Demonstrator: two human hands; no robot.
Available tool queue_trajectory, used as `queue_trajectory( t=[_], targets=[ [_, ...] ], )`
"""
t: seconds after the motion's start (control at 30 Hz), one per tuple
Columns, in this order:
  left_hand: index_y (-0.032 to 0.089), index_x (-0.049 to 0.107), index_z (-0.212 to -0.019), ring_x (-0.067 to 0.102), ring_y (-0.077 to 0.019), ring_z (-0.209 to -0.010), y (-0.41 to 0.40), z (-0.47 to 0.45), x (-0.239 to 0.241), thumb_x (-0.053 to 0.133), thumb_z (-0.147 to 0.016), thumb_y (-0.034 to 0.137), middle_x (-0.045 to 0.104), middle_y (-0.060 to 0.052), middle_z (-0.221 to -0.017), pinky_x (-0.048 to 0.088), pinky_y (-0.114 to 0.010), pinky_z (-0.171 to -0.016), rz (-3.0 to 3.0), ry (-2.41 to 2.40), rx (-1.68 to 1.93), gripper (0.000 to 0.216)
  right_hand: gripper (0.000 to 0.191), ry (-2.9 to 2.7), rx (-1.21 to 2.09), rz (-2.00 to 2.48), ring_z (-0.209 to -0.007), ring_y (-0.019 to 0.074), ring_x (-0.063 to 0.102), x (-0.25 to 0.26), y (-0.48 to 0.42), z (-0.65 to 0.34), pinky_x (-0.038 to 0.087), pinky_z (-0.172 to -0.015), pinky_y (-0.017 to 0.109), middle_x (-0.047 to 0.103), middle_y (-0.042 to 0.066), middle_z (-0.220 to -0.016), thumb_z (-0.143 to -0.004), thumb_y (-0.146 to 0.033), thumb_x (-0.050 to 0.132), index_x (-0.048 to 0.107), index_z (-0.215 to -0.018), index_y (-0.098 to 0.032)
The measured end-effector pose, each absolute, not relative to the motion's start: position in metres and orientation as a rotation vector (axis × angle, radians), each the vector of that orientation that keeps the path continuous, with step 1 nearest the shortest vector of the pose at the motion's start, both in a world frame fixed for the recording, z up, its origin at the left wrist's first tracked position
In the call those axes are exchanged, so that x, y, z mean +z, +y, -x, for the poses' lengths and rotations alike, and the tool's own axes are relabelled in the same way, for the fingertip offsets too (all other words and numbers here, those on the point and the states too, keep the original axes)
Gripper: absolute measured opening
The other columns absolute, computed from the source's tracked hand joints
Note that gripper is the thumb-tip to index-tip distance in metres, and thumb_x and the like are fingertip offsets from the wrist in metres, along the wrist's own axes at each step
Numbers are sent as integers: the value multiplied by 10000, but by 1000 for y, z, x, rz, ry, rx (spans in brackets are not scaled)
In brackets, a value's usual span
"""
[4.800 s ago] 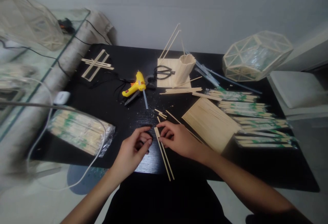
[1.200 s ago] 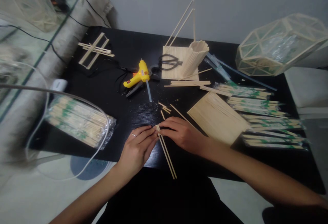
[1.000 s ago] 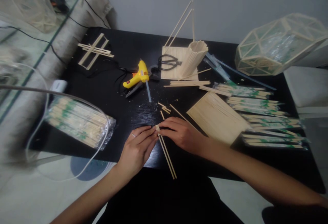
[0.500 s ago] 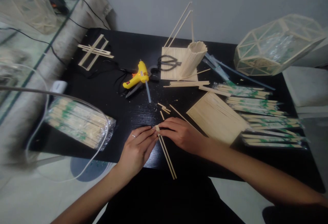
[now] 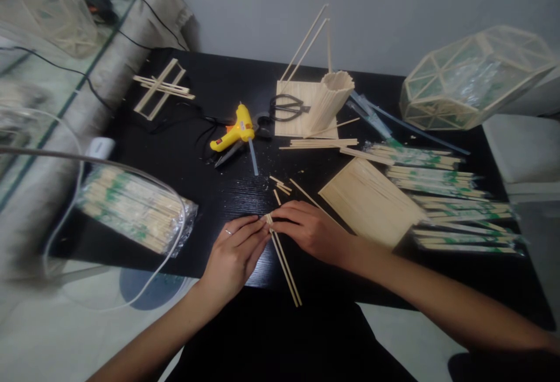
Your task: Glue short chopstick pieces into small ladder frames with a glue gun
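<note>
A few thin wooden sticks (image 5: 284, 262) lie side by side near the front edge of the black table (image 5: 210, 195), their near ends hanging over it. My left hand (image 5: 234, 253) lies flat beside them, fingers stretched out, fingertips pressing the sticks' far ends from the left. My right hand (image 5: 308, 227) presses the same far ends from the right, its fingers closed together on them. A ring shows on my left hand.
A yellow glue gun (image 5: 234, 131) and black scissors (image 5: 284, 106) lie mid-table. A flat stick panel (image 5: 371, 201), wrapped chopsticks (image 5: 441, 195), a bagged bundle (image 5: 135, 207), a stick cup (image 5: 330, 102), a stick cross frame (image 5: 161, 86) and a faceted lantern (image 5: 472, 79) surround them. A white cable (image 5: 87, 163) loops left.
Since 4.8 s ago my left hand has opened flat against the sticks and the view has shifted left. Over the last second nothing has moved.
</note>
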State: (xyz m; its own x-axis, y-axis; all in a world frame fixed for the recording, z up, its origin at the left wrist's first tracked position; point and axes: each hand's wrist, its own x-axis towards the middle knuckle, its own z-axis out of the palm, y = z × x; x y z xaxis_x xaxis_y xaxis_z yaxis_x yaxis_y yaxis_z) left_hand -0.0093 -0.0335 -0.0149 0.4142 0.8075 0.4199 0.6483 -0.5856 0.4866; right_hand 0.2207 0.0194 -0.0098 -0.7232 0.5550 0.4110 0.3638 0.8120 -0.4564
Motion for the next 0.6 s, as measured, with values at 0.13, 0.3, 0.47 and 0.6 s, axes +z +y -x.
queue_trajectory(
  t=[0.13,0.3,0.47,0.6],
  targets=[
    [193,751,-1197,724,-247,-1111,-34,9,-16,662,-1003,153,794,-74,-1161,636,-447,-951,-2410,1276,920,217,262,-2464,458,686,-1077,220,676,-9,19,-221,611,-942,382,754,121,-1164,-1069,-111,498,753,-1121,-136],
    [181,747,-1187,722,-250,-1112,-34,10,-17,676,-993,144,793,-77,-1162,636,-450,-954,-2419,1280,917,210,248,-2464,452,670,-1081,228,675,-8,19,-221,615,-934,391,752,140,-1166,-1059,-101,512,752,-1120,-116],
    [174,746,-1176,722,-254,-1107,-34,9,-18,680,-990,146,794,-76,-1160,640,-452,-946,-2429,1288,919,200,263,-2467,449,664,-1068,225,673,-7,19,-221,620,-923,387,753,130,-1161,-1070,-106,491,748,-1121,-119],
    [179,748,-1178,724,-246,-1102,-34,9,-18,668,-1003,157,793,-77,-1158,638,-445,-944,-2422,1279,929,193,250,-2479,447,662,-1077,234,671,-7,18,-221,618,-925,387,750,147,-1169,-1063,-101,502,744,-1126,-89]
  ],
)
